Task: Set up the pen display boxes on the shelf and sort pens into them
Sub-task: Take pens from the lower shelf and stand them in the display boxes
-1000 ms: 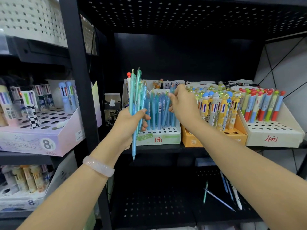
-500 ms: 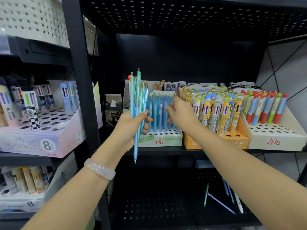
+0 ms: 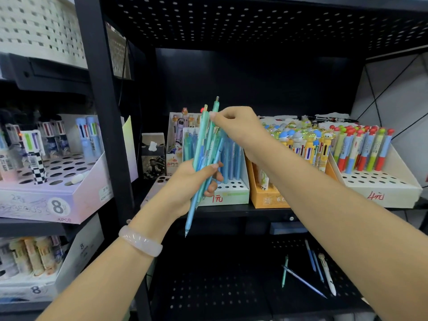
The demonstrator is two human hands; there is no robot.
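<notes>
My left hand (image 3: 193, 181) grips a bundle of teal and blue pens (image 3: 203, 149), held upright in front of the shelf. My right hand (image 3: 234, 125) pinches the upper end of one teal pen in that bundle. Behind the bundle stands a white display box (image 3: 234, 193) marked with a red price, with blue pens standing in its back rows. To its right are an orange box (image 3: 266, 198) of cartoon-topped pens and a cream box (image 3: 382, 186) of red-capped pens.
A purple box (image 3: 58, 195) of thick multicolour pens sits on the left unit. A black post (image 3: 102, 112) divides the two units. Several loose pens (image 3: 310, 272) lie on the perforated lower shelf. Small dark cartons (image 3: 152, 156) stand left of the white box.
My right hand has left the blue pens in the white box and risen to the top of the bundle. My left hand has tilted the bundle slightly to the right.
</notes>
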